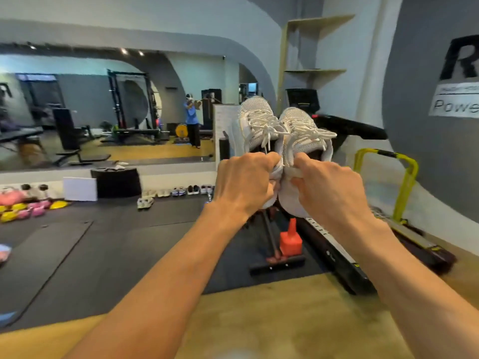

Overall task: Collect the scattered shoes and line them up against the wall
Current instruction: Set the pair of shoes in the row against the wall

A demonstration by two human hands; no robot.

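Left fingers (261, 159): curled tight, pinching the heel collar of the left sneaker (255, 120); the left hand (246, 182) has nothing else in it.
Right fingers (302, 165): curled the same way round the heel of the right sneaker (304, 133), which the right hand (329, 190) grips firmly.
Why held so: a heel grip lets each shoe hang from one hand. The toes point up and away and the laces dangle loose. The two white sneakers touch side by side, probably so they go down as a matched pair.
Where the sneakers are: in the air, off the right end of the mirror (103, 107) and well short of it.
Row of shoes (181, 190): on the floor at the foot of the wall (160, 178) directly under the mirror, toward its right end, heels outward.
Stray pair (145, 202): just out from under the mirror on the dark mat (77, 242), not in the row.
Step in hand: likely carrying; the sneakers are not yet set under the mirror.
Risk: trailing laces could snag.
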